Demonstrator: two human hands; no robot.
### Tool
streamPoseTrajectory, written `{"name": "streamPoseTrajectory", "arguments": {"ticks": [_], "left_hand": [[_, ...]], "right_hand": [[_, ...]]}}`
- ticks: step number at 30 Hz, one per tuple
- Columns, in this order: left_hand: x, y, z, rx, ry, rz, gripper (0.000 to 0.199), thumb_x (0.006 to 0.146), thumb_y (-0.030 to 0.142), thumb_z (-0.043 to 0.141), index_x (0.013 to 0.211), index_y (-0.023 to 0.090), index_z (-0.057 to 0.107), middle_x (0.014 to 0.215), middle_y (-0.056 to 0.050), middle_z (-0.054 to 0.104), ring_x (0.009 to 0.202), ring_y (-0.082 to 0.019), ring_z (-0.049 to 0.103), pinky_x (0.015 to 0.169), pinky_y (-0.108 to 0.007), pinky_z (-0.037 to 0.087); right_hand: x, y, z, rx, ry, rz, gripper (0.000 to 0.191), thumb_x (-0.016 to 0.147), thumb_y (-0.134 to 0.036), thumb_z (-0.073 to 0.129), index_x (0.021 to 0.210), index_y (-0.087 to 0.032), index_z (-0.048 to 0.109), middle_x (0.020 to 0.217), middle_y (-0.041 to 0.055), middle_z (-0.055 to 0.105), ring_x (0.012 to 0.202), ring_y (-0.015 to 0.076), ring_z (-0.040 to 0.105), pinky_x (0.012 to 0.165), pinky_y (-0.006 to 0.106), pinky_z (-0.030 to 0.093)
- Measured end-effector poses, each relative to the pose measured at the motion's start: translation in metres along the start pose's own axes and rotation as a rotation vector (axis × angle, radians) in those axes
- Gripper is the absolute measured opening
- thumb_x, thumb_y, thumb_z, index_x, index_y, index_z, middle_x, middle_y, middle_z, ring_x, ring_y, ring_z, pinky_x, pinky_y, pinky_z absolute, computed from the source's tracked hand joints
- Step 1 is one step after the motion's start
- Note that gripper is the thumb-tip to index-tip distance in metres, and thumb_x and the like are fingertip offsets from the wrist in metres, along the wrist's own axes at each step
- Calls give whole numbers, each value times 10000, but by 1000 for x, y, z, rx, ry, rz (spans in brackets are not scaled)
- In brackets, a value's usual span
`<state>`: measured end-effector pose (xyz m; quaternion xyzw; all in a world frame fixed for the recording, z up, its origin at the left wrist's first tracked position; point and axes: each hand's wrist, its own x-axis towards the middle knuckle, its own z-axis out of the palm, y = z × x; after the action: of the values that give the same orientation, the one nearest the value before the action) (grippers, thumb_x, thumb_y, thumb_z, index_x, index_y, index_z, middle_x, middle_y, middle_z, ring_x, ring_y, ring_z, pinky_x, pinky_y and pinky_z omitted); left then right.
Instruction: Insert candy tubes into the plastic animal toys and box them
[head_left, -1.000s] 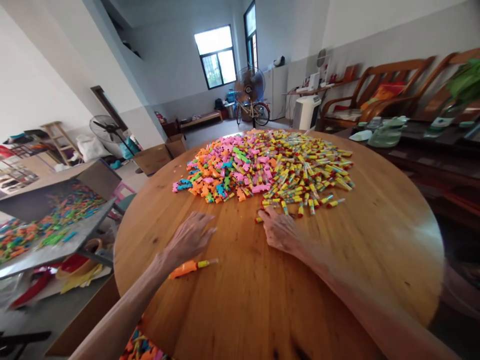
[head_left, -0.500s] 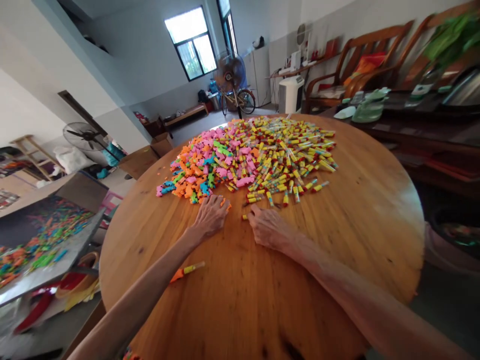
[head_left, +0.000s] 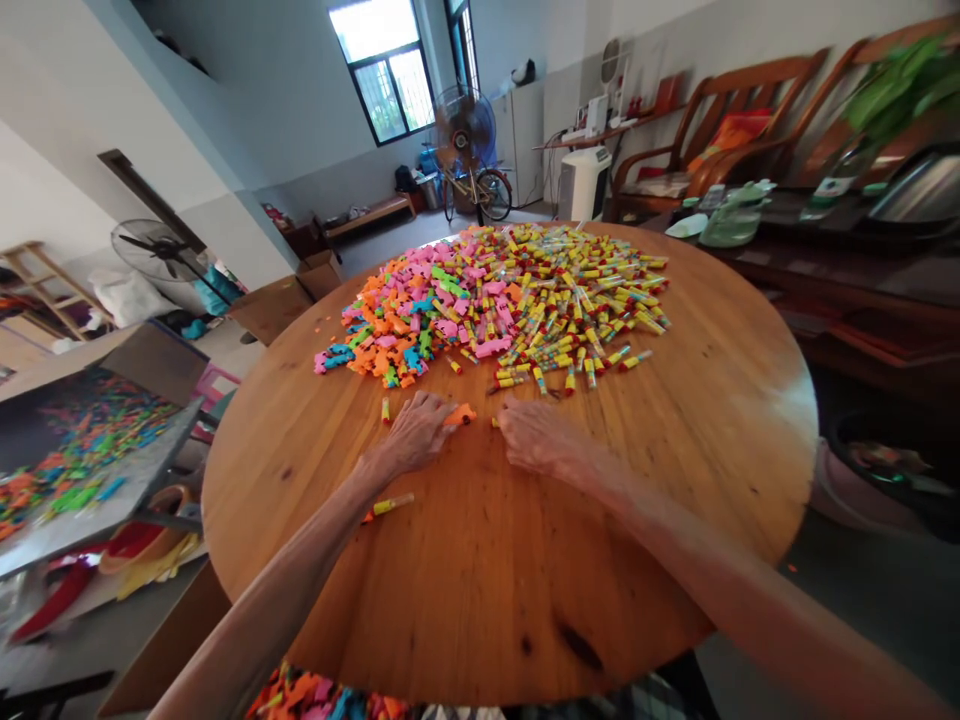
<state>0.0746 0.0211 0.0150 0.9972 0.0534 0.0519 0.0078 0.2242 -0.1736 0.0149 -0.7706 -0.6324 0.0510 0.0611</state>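
Observation:
Fingers of my left hand (head_left: 414, 432) are closed around a small orange plastic toy piece (head_left: 463, 414), whose end points toward my other hand. My right hand (head_left: 536, 435) is curled shut on a small yellow tube (head_left: 495, 423); only its tip shows past the fingers. The two hands face each other a short gap apart, low over the round wooden table (head_left: 480, 580). By my left forearm lies an orange piece joined to a yellow clear-ended tube (head_left: 394, 504), partly hidden by the arm. One loose tube (head_left: 385, 410) stands out just left of my left hand.
Beyond my hands lie a heap of colourful plastic pieces (head_left: 390, 325) and a heap of yellow tubes (head_left: 585, 290). An open box of similar pieces (head_left: 90, 450) is at the left. More pieces (head_left: 322, 695) sit below the near table edge. A dark side table (head_left: 810, 240) stands right.
My left hand has come away from the heap's edge, and the orange piece now shows beyond its fingers. A loose tube has come into sight beside it. My right hand stays nearly in place.

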Motion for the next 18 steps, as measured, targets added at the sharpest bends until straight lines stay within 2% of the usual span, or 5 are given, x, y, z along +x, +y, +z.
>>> {"name": "streamPoseTrajectory", "arguments": {"ticks": [3, 8, 11, 15, 18], "left_hand": [[-4, 3, 8, -67, 80, 3, 219, 956, 262, 545, 1106, 133, 640, 1061, -137, 641, 1037, -285, 549, 918, -439, 488], [-15, 8, 16, -235, 122, -25, 208, 892, 241, 598, 1070, 136, 573, 1003, -110, 632, 932, -251, 593, 806, -381, 508], [-19, 11, 16, -299, 128, 6, 255, 890, 270, 637, 1105, 152, 569, 993, -90, 639, 921, -236, 600, 803, -360, 498], [-19, 17, 13, -281, 122, 64, 155, 953, 296, 583, 1016, 161, 622, 922, -74, 648, 892, -226, 590, 799, -345, 470], [-19, 22, 11, -246, 123, 65, 199, 993, 300, 515, 911, 162, 633, 883, -73, 637, 854, -216, 575, 765, -328, 451]], "right_hand": [[-3, 3, 13, 32, 47, -24, 273, 881, -125, 572, 1143, -103, 644, 1087, 164, 657, 987, 244, 631, 824, 323, 458], [-6, 18, 46, 185, 239, -77, 361, 880, -152, 597, 1240, -126, 614, 1230, 178, 638, 1149, 273, 591, 967, 378, 453], [-4, 20, 58, 229, 230, -66, 371, 879, -148, 593, 1248, -153, 628, 1222, 153, 652, 1129, 266, 607, 969, 373, 458], [-3, 14, 54, 241, 223, -68, 397, 902, -141, 568, 1295, -147, 624, 1256, 161, 639, 1143, 259, 601, 981, 360, 450], [-5, 7, 41, 231, 200, -72, 351, 906, -124, 543, 1238, -130, 658, 1142, 146, 665, 1032, 242, 619, 916, 342, 462]]}}
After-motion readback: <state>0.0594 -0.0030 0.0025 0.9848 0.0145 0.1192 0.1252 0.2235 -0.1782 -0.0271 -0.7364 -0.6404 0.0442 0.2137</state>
